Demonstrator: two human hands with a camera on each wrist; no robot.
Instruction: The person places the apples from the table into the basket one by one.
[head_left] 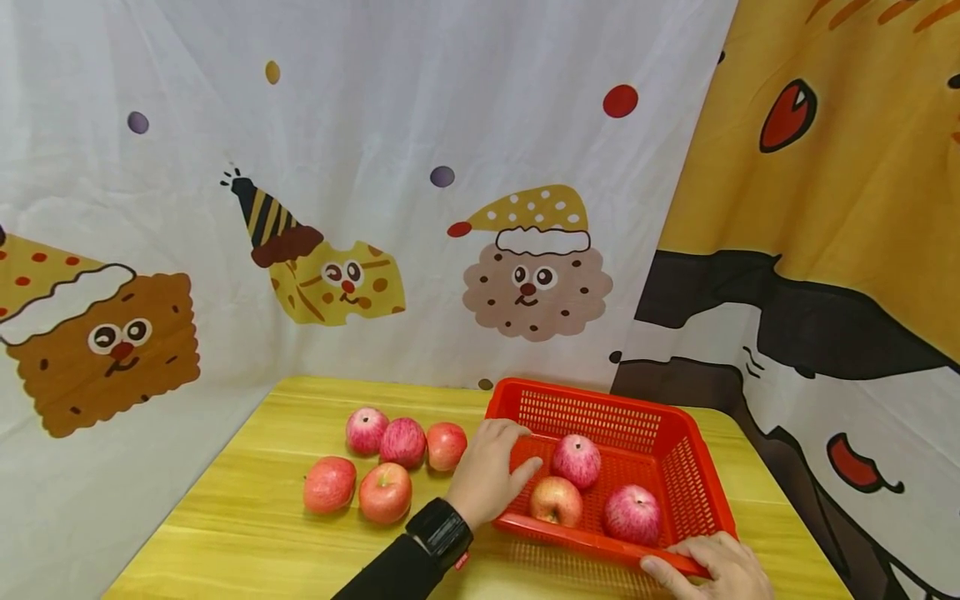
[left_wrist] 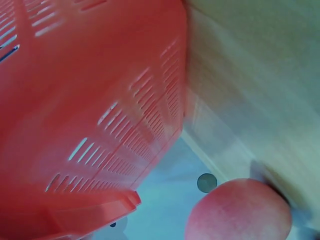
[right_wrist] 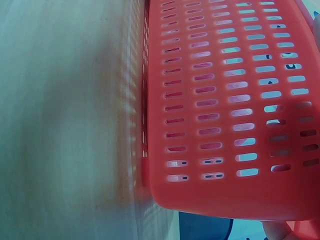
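Note:
A red plastic basket [head_left: 600,546] with slotted walls sits on the table and holds three apples: a striped pink apple [head_left: 576,461] at the back, a yellowish-red apple [head_left: 556,502] at front left, and another striped apple [head_left: 632,514] at front right. My left hand [head_left: 486,471] is at the basket's left rim, thumb and fingers spread apart with nothing visible between them. At the front right corner, my right hand [head_left: 716,567] grips the rim, thumb over the front edge. The basket's slotted wall [right_wrist: 225,100] fills much of the right wrist view.
Left of the basket, several apples lie on the wood-grain table [head_left: 225,533], including a red apple [head_left: 447,446] close beside my left hand. One apple [left_wrist: 240,212] shows low in the left wrist view. A cartoon-printed curtain [head_left: 375,125] hangs behind the table.

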